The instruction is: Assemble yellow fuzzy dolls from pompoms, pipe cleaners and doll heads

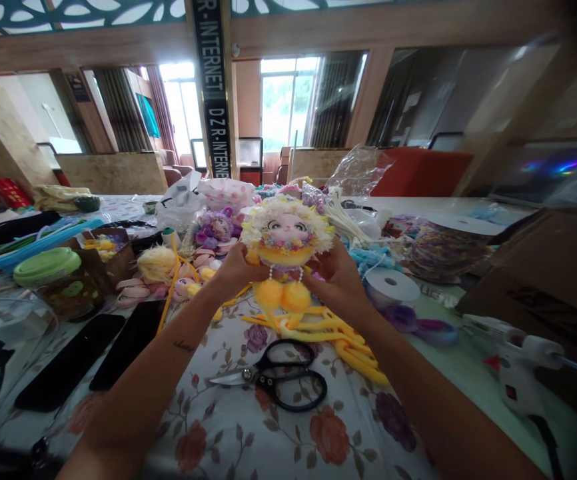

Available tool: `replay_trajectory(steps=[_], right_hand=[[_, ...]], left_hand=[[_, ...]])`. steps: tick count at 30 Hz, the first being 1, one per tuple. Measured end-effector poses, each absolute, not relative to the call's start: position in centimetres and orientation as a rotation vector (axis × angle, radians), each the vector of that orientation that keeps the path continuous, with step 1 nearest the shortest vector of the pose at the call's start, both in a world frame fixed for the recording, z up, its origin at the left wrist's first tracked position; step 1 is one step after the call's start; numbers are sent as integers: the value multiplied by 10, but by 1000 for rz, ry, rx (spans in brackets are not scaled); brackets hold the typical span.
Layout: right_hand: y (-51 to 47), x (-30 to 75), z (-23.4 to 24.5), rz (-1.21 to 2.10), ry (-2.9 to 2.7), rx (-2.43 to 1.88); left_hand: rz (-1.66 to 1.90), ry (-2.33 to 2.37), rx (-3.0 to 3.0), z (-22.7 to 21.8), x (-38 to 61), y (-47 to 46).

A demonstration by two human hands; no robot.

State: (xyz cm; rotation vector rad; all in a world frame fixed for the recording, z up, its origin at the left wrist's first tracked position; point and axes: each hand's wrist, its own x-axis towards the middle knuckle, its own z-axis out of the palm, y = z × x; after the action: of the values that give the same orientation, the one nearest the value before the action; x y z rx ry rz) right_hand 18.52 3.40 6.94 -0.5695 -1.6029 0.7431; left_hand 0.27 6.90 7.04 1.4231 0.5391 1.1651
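Note:
Between both hands, above the flowered tablecloth (pixel 248 433), a small doll (pixel 287 230) is held upright, facing me. It has big eyes, a fluffy cream-and-yellow wig and a yellow body, with two orange-yellow pompoms (pixel 281 295) hanging below on beaded strings. My left hand (pixel 243 263) grips its left side, fingers closed round it. On the other side my right hand (pixel 331 270) grips it too; its fingertips are partly hidden. Yellow fuzzy strands (pixel 338 333) lie under and behind the doll. Black-handled scissors (pixel 278 377) rest nearer to me, blades pointing left.
Two dark phones (pixel 71 360) and a green-lidded jar (pixel 63 280) stand at left. More doll parts (pixel 158 267) and a purple doll (pixel 216 228) lie behind. To the right are a white ribbon spool (pixel 391 285), a glue gun (pixel 518 360) and a cardboard box (pixel 543 280).

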Motion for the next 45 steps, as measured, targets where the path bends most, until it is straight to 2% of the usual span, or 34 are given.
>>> replay_trajectory(steps=[37, 45], right_hand=[[36, 184, 70, 819, -1554, -611], [34, 193, 69, 664, -1611, -615]], left_hand=[[1197, 647, 1444, 64, -1, 77], [1213, 608, 1617, 82, -5, 61]])
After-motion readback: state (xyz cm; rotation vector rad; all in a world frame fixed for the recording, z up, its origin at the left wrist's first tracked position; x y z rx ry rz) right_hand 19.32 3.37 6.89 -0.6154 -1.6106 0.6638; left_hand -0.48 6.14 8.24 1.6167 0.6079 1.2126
